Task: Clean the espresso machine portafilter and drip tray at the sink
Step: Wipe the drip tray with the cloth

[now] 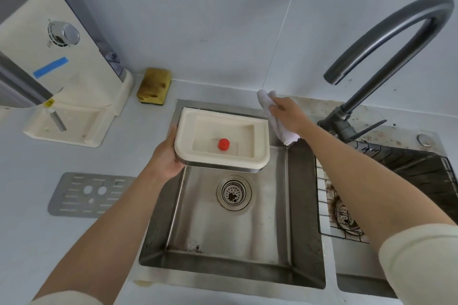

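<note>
Hands (168, 153) gripping drip tray (205, 156), cloth (277, 121)

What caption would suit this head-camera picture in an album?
Left hand holds the cream drip tray over the sink while the right hand grips a white cloth.

Cream drip tray (260, 136), red float (223, 144) inside, above steel sink (301, 205).

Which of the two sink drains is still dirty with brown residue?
The right basin's drain, under the wire rack; the left drain looks mostly clean.
</note>
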`<state>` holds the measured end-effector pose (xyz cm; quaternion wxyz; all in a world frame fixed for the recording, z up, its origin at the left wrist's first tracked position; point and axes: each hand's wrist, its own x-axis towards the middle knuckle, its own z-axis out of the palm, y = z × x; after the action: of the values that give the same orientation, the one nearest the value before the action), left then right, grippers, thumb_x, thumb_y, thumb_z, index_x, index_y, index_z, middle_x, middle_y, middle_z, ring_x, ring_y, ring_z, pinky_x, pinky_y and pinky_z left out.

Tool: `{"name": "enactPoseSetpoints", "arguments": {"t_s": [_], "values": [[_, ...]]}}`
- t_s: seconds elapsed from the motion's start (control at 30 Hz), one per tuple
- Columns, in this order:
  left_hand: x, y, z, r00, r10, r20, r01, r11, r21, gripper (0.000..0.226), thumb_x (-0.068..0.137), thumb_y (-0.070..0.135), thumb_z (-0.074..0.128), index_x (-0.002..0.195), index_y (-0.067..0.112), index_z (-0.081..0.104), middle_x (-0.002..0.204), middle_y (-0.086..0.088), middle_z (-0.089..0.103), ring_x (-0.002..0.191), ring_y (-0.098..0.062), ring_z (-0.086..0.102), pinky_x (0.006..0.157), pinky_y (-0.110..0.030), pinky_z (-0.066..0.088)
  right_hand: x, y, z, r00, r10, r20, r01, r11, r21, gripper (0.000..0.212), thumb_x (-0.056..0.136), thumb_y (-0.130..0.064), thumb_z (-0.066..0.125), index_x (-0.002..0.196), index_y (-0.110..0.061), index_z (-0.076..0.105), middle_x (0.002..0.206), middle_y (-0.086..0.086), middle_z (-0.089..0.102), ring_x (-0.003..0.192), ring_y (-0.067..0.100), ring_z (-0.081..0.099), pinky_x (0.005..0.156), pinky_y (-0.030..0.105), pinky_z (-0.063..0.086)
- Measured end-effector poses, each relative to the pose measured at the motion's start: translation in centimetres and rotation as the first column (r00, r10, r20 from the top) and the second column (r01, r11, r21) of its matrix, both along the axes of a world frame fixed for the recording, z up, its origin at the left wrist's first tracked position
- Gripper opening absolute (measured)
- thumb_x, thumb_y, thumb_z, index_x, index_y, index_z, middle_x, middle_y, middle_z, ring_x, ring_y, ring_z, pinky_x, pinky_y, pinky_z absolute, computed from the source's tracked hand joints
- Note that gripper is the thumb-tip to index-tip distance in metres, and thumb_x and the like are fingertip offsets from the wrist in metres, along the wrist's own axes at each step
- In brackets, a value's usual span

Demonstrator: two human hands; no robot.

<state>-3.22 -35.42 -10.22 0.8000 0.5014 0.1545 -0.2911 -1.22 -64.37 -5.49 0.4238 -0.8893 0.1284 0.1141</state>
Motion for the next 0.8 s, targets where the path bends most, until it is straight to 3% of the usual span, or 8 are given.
{"name": "enactPoseSetpoints", "arguments": {"t_s": [0.07, 0.13, 0.23, 0.4, 0.5, 0.63, 0.73, 0.8], "values": [[0.2, -0.1, -0.5, 1.000, -0.006, -0.006, 0.006, 1.000, 0.000, 0.060, 0.094, 0.051, 0.027, 0.135, 0.013, 0.048, 0.129, -0.014, 0.057, 0.116, -0.034, 0.056, 0.080, -0.041, 0.055, 1.7, -0.7, -0.4, 0.991, 0.131, 0.016, -0.127, 0.980, -0.152, 0.030, 0.098, -0.031, 0.033, 0.116, -0.029, 0.056, 0.091, -0.007, 0.049, 0.085, 0.016, 0.050, 0.075, 0.021, 0.036], [0.6, -0.1, -1.1, 1.000, 0.014, -0.021, -0.014, 1.000, 0.006, 0.062, 0.092, 0.053, 0.030, 0.135, 0.012, 0.048, 0.130, -0.016, 0.055, 0.118, -0.035, 0.055, 0.083, -0.041, 0.054, 3.3, -1.1, -0.7, 0.944, 0.328, -0.047, -0.314, 0.840, -0.443, 0.034, 0.098, -0.024, 0.031, 0.122, -0.040, 0.049, 0.111, -0.001, 0.049, 0.099, 0.027, 0.049, 0.087, 0.032, 0.040], [1.1, -0.1, -1.8, 0.999, 0.039, -0.033, -0.038, 0.999, 0.014, 0.067, 0.083, 0.056, 0.039, 0.132, 0.011, 0.051, 0.129, -0.016, 0.056, 0.118, -0.036, 0.054, 0.084, -0.042, 0.053, 5.2, -0.5, -0.7, 0.893, 0.430, -0.134, -0.387, 0.579, -0.717, 0.054, 0.093, -0.010, 0.040, 0.140, -0.034, 0.028, 0.137, 0.004, 0.038, 0.114, 0.033, 0.045, 0.093, 0.039, 0.038], [1.8, 0.2, -2.7, 0.997, 0.052, -0.051, -0.051, 0.999, 0.016, 0.050, 0.091, 0.051, 0.032, 0.111, 0.017, 0.062, 0.103, -0.006, 0.070, 0.092, -0.023, 0.068, 0.073, -0.035, 0.058, 7.1, 0.9, -2.5, 0.865, 0.445, -0.232, -0.436, 0.437, -0.786, 0.063, 0.088, -0.011, 0.044, 0.142, -0.035, 0.024, 0.141, -0.001, 0.034, 0.123, 0.031, 0.038, 0.101, 0.038, 0.032], [2.0, 0.6, -3.2, 0.997, 0.052, -0.056, -0.051, 0.998, 0.025, 0.053, 0.088, 0.053, 0.034, 0.112, 0.016, 0.062, 0.105, -0.007, 0.070, 0.094, -0.024, 0.068, 0.075, -0.037, 0.057, 7.3, 1.0, -4.6, 0.836, 0.476, -0.273, -0.472, 0.369, -0.801, 0.068, 0.088, -0.009, 0.050, 0.144, -0.035, 0.022, 0.144, -0.002, 0.032, 0.129, 0.028, 0.035, 0.104, 0.038, 0.029], [1.9, 0.8, -3.2, 0.997, 0.043, -0.064, -0.043, 0.999, -0.003, 0.065, 0.083, 0.056, 0.036, 0.128, 0.013, 0.053, 0.122, -0.013, 0.061, 0.110, -0.031, 0.059, 0.084, -0.042, 0.054, 7.4, 1.3, -4.6, 0.866, 0.437, -0.243, -0.444, 0.447, -0.777, 0.070, 0.088, -0.006, 0.048, 0.145, -0.035, 0.019, 0.150, 0.000, 0.025, 0.137, 0.028, 0.023, 0.111, 0.040, 0.023], [1.7, 0.8, -2.9, 0.997, 0.051, -0.053, -0.052, 0.998, -0.019, 0.055, 0.092, 0.053, 0.029, 0.118, 0.016, 0.060, 0.109, -0.007, 0.069, 0.098, -0.025, 0.066, 0.076, -0.037, 0.058, 6.6, 2.0, -3.3, 0.944, 0.320, -0.086, -0.295, 0.694, -0.656, 0.064, 0.089, -0.001, 0.043, 0.144, -0.029, 0.027, 0.153, 0.006, 0.020, 0.139, 0.029, 0.022, 0.112, 0.038, 0.023], [1.4, 1.0, -2.9, 0.998, 0.044, -0.043, -0.046, 0.998, -0.034, 0.054, 0.092, 0.053, 0.028, 0.116, 0.017, 0.061, 0.104, -0.005, 0.071, 0.095, -0.024, 0.068, 0.072, -0.035, 0.059, 5.0, 2.9, -2.1, 0.979, 0.195, 0.053, -0.155, 0.894, -0.421, 0.051, 0.093, -0.005, 0.039, 0.141, -0.022, 0.035, 0.150, 0.010, 0.029, 0.137, 0.028, 0.028, 0.109, 0.031, 0.023]]}}
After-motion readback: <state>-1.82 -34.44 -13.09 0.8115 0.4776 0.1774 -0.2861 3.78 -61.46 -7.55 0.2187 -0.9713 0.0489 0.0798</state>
